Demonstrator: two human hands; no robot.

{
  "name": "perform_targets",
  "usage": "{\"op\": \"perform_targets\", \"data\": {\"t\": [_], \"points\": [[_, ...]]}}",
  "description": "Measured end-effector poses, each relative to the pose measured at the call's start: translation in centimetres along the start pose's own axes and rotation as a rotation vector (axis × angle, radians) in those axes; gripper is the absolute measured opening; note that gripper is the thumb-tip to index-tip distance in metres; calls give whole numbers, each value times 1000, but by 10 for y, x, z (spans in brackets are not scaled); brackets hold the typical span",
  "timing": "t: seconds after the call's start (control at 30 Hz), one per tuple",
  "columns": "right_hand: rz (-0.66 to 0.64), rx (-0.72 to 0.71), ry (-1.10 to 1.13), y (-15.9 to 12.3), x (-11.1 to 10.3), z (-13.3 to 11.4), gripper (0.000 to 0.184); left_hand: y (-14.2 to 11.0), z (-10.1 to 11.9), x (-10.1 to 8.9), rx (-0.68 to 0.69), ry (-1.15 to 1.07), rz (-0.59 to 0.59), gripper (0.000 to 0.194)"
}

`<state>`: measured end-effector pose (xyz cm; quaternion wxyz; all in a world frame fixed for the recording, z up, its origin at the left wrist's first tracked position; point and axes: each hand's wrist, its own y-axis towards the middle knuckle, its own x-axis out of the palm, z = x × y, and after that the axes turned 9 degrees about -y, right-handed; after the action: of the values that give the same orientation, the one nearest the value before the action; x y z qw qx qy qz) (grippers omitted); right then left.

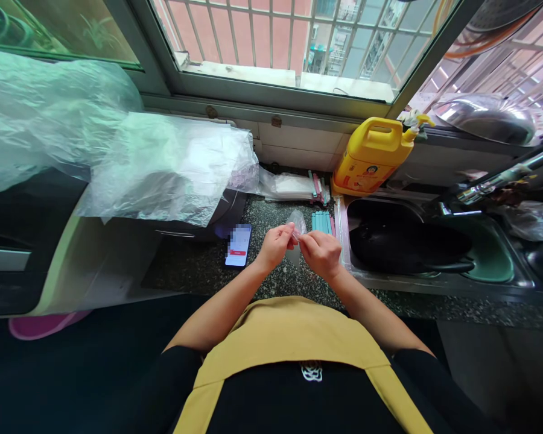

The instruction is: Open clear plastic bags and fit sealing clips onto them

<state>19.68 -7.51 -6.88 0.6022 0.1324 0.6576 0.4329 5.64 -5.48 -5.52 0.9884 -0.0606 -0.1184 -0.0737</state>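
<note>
Over the dark speckled counter (199, 271), my left hand (275, 246) and my right hand (321, 253) meet in front of me. Both pinch a small clear plastic bag (296, 226) with a thin pink item at its mouth, fingers closed on it. A row of teal sticks (322, 222) lies just beyond my hands, beside the sink's edge. More pink and teal sticks (317, 185) rest farther back next to a flat stack of clear bags (289, 185).
A phone (238, 245) lies on the counter left of my hands. A yellow jug (371, 155) stands behind the sink (498, 265), which holds a black pan (407, 247); the faucet (502, 178) reaches over it. Plastic sheeting (163, 169) covers appliances at left.
</note>
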Motion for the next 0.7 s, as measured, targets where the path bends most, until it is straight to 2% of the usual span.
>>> {"op": "perform_targets", "data": {"t": [0.13,0.3,0.5,0.7], "points": [[-16,4,27,-1,1,0,21,4,-3,-2,-4,60,-6,38],[-69,36,15,-3,3,1,23,6,2,-2,-55,15,43,27],[-67,100,34,-10,6,-3,16,9,12,-3,-64,-50,101,24],[-137,124,29,-25,8,-9,20,13,13,-7,-45,-68,147,25]]}}
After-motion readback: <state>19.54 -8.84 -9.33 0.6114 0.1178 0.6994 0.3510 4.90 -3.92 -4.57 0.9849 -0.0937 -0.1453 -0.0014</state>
